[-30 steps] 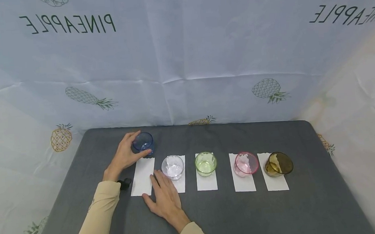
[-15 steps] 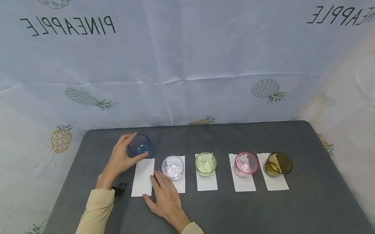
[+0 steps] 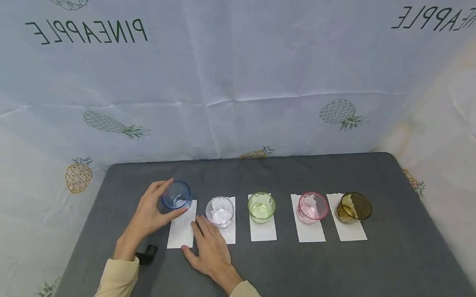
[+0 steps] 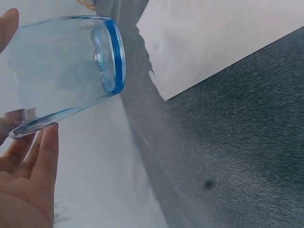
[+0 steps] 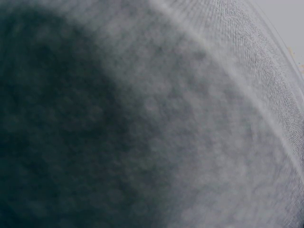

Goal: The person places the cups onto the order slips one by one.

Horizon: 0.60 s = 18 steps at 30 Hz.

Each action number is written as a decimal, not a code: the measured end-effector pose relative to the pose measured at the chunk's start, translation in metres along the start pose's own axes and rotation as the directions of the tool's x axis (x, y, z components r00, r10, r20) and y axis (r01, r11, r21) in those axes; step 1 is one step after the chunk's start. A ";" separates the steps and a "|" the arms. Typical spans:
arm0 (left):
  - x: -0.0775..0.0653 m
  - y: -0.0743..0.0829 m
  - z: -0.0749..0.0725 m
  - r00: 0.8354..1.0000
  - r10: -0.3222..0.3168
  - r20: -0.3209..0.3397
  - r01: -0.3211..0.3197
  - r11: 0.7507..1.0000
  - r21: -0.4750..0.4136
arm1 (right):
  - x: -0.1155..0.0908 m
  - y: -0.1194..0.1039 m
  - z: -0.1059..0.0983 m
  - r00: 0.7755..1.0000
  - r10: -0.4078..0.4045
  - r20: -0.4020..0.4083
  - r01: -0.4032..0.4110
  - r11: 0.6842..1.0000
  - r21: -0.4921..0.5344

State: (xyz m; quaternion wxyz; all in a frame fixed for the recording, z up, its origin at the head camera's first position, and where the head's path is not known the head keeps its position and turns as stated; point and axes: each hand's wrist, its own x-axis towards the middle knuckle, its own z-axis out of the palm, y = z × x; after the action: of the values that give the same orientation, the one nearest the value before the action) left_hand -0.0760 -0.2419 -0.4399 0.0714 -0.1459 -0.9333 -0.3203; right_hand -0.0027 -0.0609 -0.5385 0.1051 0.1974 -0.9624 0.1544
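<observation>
My left hand (image 3: 150, 214) holds a clear blue glass (image 3: 176, 195) between thumb and fingers, over the far end of the leftmost white paper slip (image 3: 181, 230). In the left wrist view the glass (image 4: 61, 64) is gripped near its rim, its thick base a little apart from the torn paper edge (image 4: 190, 47). My right hand (image 3: 211, 253) rests with fingers extended between that slip and the second one, fingertips beside a colourless glass (image 3: 219, 212). The right wrist view shows only blurred dark cloth.
To the right, a green glass (image 3: 261, 207), a pink-rimmed glass (image 3: 311, 208) and an amber glass (image 3: 353, 208) each stand on a white paper slip. The dark grey table (image 3: 298, 279) ends at a pale pineapple-print curtain (image 3: 215, 66).
My left hand has brought the blue glass nearer and slightly left, from behind the leftmost slip to above its far end. The right hand and the other glasses stay put.
</observation>
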 end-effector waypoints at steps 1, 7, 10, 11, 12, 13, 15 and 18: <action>-0.002 0.001 -0.001 1.000 0.004 0.000 -0.004 1.000 0.001 | 0.000 0.000 0.000 1.000 -0.001 -0.004 0.001 1.000 -0.001; -0.016 0.003 -0.001 1.000 0.005 0.024 -0.005 1.000 0.004 | 0.000 0.001 0.000 1.000 -0.008 -0.026 0.008 1.000 -0.007; -0.022 0.001 0.000 1.000 0.002 0.023 -0.002 1.000 0.004 | 0.000 0.001 0.000 1.000 -0.008 -0.027 0.008 1.000 -0.007; -0.023 0.001 0.001 1.000 0.001 0.021 -0.001 1.000 0.005 | 0.000 0.001 0.000 1.000 -0.008 -0.025 0.008 1.000 -0.007; -0.025 0.000 0.001 1.000 0.001 0.019 -0.002 1.000 0.006 | 0.000 0.001 0.000 1.000 -0.008 -0.023 0.008 1.000 -0.007; -0.027 0.000 0.002 1.000 0.001 0.018 -0.001 1.000 0.005 | 0.000 0.001 0.000 1.000 -0.007 -0.020 0.007 1.000 -0.007; -0.030 -0.001 0.003 1.000 0.000 0.019 0.000 1.000 0.005 | 0.000 0.001 0.000 1.000 -0.006 -0.013 0.006 1.000 -0.009; -0.034 -0.002 0.005 1.000 -0.008 0.024 0.008 1.000 0.011 | -0.001 0.001 0.000 1.000 -0.004 -0.006 0.004 1.000 -0.006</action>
State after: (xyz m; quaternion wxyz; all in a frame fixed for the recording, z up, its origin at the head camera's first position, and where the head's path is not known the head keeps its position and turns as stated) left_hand -0.0442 -0.2479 -0.4528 0.0598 -0.1457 -0.9365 -0.3135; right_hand -0.0023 -0.0602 -0.5390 0.1088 0.1986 -0.9621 0.1517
